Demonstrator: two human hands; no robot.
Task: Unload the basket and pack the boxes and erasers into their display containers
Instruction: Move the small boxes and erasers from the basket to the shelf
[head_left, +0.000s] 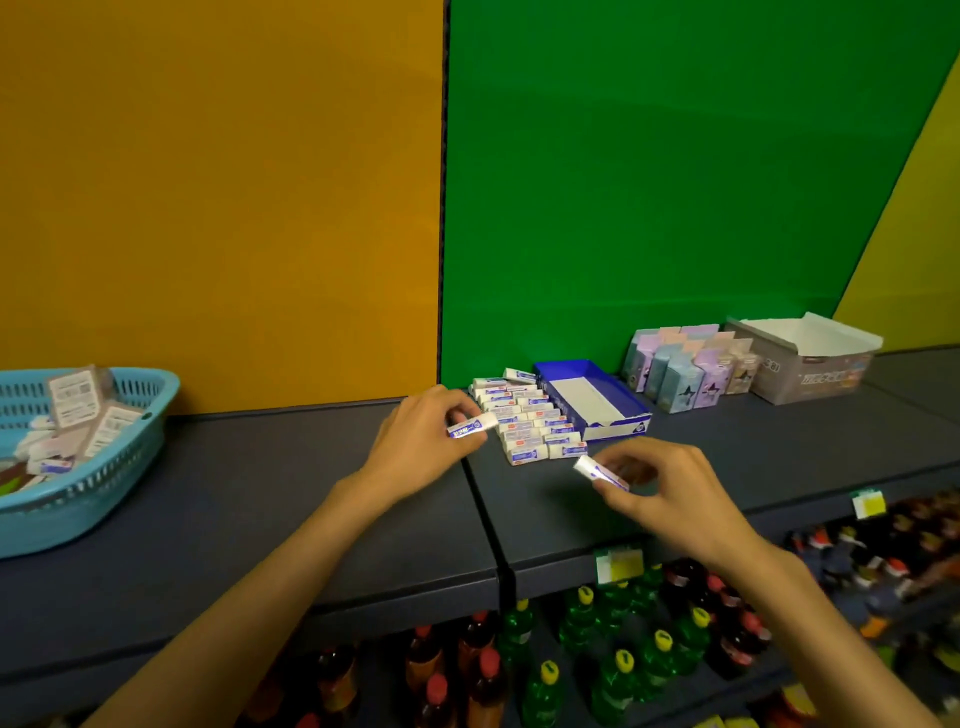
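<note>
Dark shelf (260, 519), left hand (415, 441) and right hand (670, 499) each pinching an eraser beside the rows.

Dim even indoor light, soft overall focus, wide-angle bending at edges, faint shadows under hands

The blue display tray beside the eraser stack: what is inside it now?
The blue display tray shows only its bare white floor; no erasers inside. Its near wall hides the front strip of the floor.

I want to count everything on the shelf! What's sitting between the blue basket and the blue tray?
In the head view, between the blue basket and the blue tray lie bare shelf, the left hand holding an eraser, and the rows of erasers.
</note>
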